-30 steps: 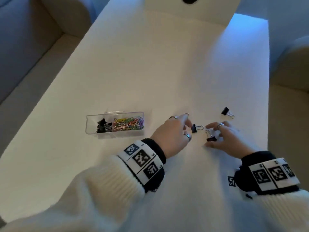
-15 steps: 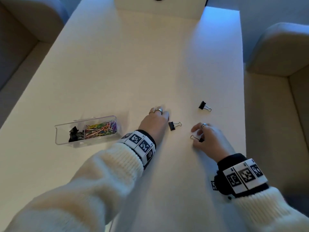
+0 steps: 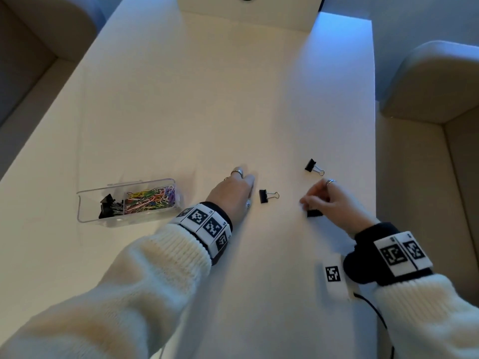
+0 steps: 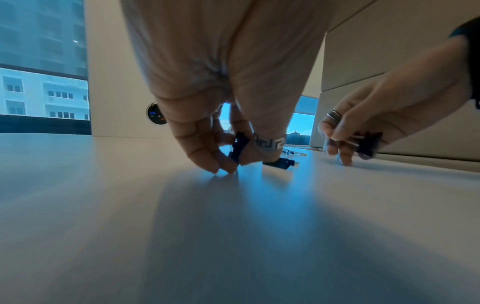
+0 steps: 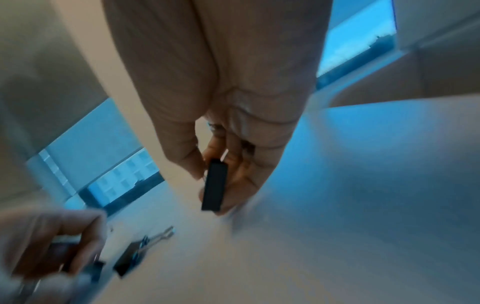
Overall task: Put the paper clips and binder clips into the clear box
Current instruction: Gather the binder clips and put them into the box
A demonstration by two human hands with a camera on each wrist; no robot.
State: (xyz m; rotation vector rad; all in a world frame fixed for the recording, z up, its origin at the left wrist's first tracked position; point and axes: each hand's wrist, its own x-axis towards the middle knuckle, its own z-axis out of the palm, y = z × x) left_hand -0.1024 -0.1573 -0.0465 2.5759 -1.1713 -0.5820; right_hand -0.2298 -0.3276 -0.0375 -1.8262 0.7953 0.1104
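Observation:
A clear box (image 3: 85, 211) at the left holds black binder clips and coloured paper clips (image 3: 151, 198). In the left wrist view, my left hand (image 4: 228, 164) pinches a small black binder clip (image 4: 239, 149) just above the table. The head view hides that clip under my left hand (image 3: 241, 185). My right hand (image 3: 311, 203) grips another black binder clip (image 3: 314, 213), which the right wrist view shows between thumb and fingers (image 5: 214, 185). One loose binder clip (image 3: 267, 196) lies between my hands. A second loose clip (image 3: 312, 167) lies beyond the right hand.
The white table (image 3: 207, 99) ends on the right close to my right wrist. Beige seats stand along both long sides, the right one (image 3: 440, 81) close by. A white wall panel (image 3: 248, 11) closes the far end.
My right hand has closed round its clip and raised it off the table. My left hand has shifted a little left of the middle clip. The head camera has moved.

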